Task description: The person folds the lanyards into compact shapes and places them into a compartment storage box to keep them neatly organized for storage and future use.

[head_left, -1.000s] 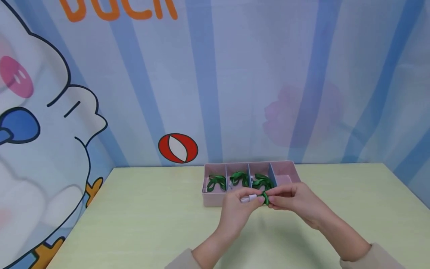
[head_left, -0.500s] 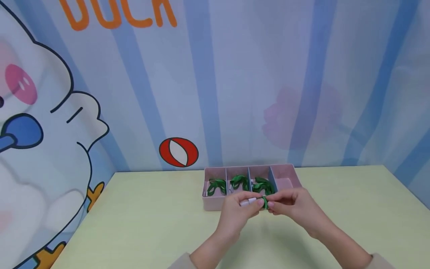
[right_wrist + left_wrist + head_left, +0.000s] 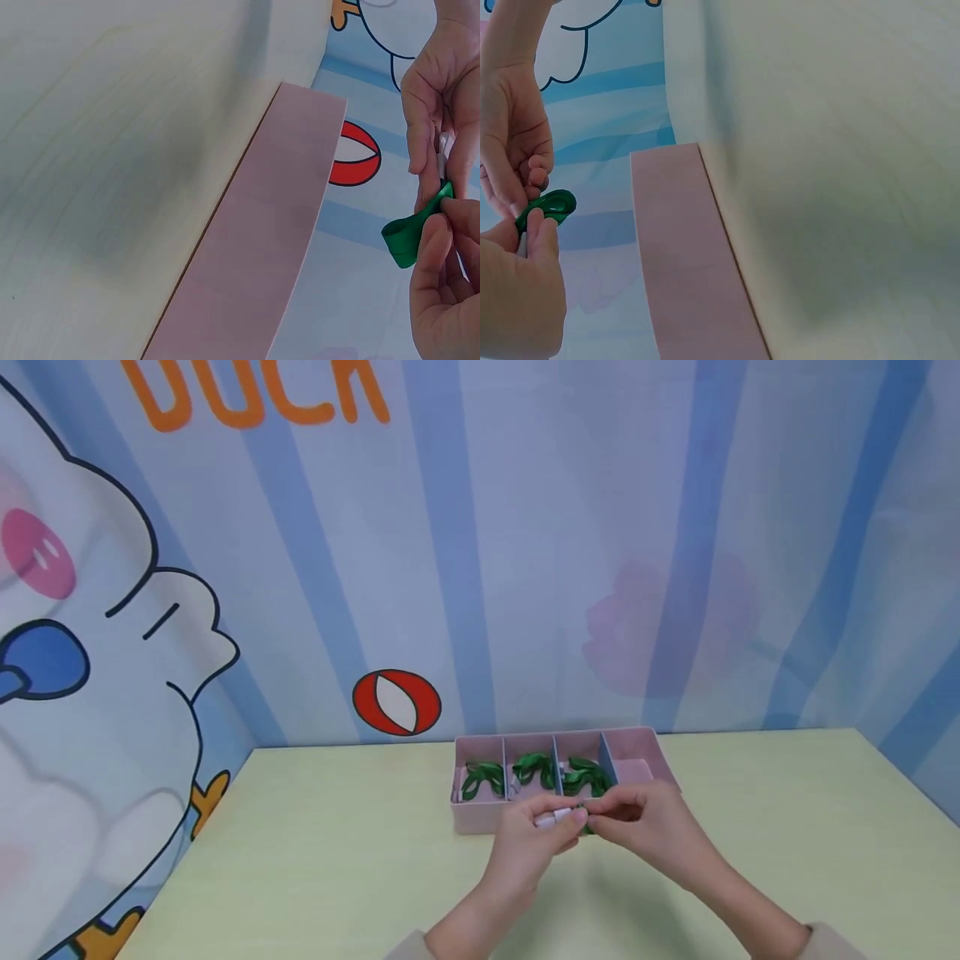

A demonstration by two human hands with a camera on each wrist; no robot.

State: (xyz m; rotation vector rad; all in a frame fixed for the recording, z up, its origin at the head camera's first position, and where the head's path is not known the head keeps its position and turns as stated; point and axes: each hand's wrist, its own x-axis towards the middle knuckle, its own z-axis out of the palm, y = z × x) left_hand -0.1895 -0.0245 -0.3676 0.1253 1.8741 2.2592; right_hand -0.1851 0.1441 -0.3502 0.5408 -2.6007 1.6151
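In front of the tray, my two hands meet over a looped green ribbon [image 3: 409, 236]. My left hand [image 3: 517, 852] pinches the ribbon between thumb and fingers, with a short white tubular piece [image 3: 552, 818] along the same fingers. Thumb and fingertips of my right hand [image 3: 660, 831] grip the ribbon from the other side, close against the left fingertips. A loop sticks out past the fingers in both wrist views; in the head view most of the ribbon is hidden.
Behind the hands stands a pink tray [image 3: 476, 818] with several compartments. Green ribbon bundles [image 3: 483, 777] lie in the three left ones; the rightmost shows its pink floor, partly covered by my right hand. Close behind the table [image 3: 337, 835] hangs a printed backdrop [image 3: 540, 543].
The right fingertips have come closer to the left ones, and less green ribbon shows between them in the head view. The view has tilted slightly; the tray and its bundles stay put.
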